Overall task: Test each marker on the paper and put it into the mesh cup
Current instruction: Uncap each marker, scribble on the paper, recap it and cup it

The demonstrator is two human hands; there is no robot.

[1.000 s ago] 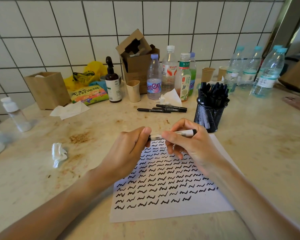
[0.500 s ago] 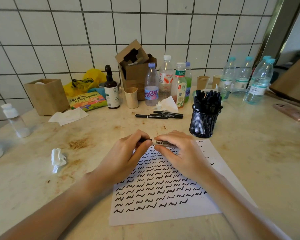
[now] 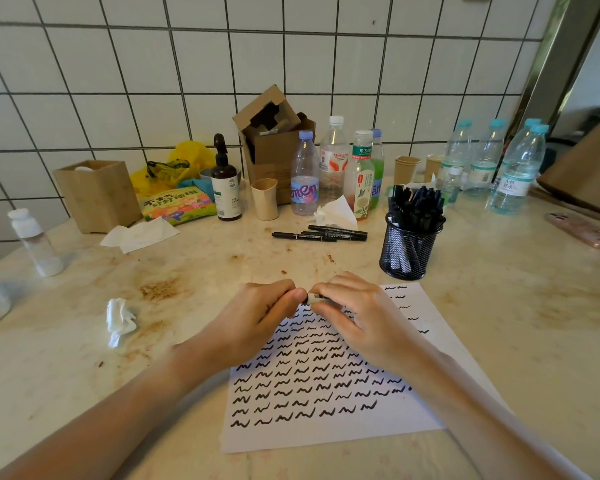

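Note:
Both hands hold one marker (image 3: 314,298) level over the top edge of the paper (image 3: 329,431), which is covered in rows of black squiggles. My left hand (image 3: 257,315) grips the marker's left end, which is hidden in its fingers. My right hand (image 3: 357,313) pinches the white labelled barrel. Only a short piece of the marker shows between the two hands. The black mesh cup (image 3: 407,252), full of several black markers, stands just beyond the paper to the right. Three loose black markers (image 3: 321,234) lie on the counter farther back.
A crumpled tissue (image 3: 120,320) lies left of the hands. Bottles (image 3: 333,168), a cardboard box (image 3: 274,147), small cups (image 3: 264,199), a wooden box (image 3: 97,195) and a snack bag line the tiled wall. A pink phone (image 3: 584,230) lies at the right edge.
The marker's long white barrel, which stuck out past my right hand, is now covered; the two hands have closed together on the marker and dropped nearer the paper.

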